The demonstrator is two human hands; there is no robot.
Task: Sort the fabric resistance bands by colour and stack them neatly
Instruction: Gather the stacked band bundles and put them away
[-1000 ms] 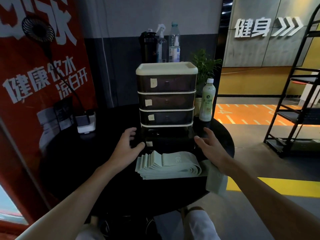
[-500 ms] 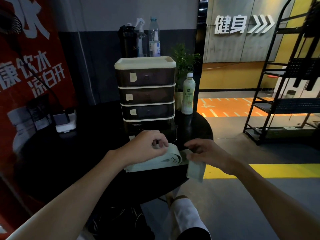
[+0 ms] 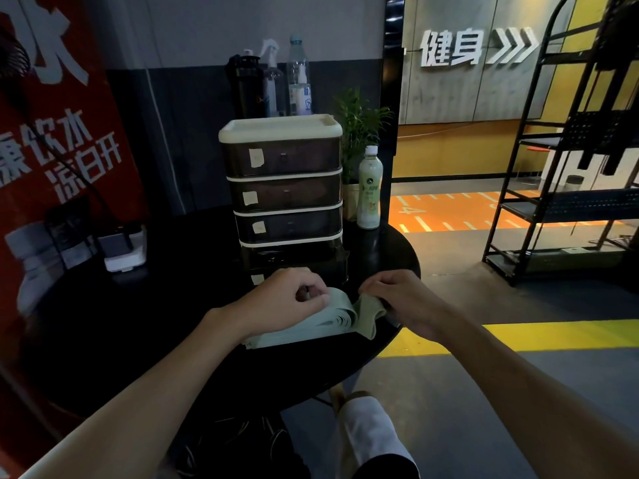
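Note:
A stack of pale green fabric resistance bands [image 3: 304,328] lies on the round black table [image 3: 138,323], just in front of the drawer unit. My left hand [image 3: 288,295] rests on top of the stack with its fingers curled, pressing the bands down. My right hand [image 3: 397,299] pinches a single green band [image 3: 370,314] at the stack's right end; that band droops over the table edge. The stack's folded right ends curl upward between my two hands.
A four-drawer unit [image 3: 281,188] with a cream lid stands right behind the bands, its lowest drawer pulled out. A drink bottle [image 3: 369,188] and a potted plant [image 3: 359,133] stand to its right. A white charger box [image 3: 121,248] sits at the left. A black shelf rack [image 3: 567,174] stands at the right.
Both hands came in from the drawer unit onto the bands: the left closed down on the stack, the right took hold of the loose band at the right end. My view shifted right.

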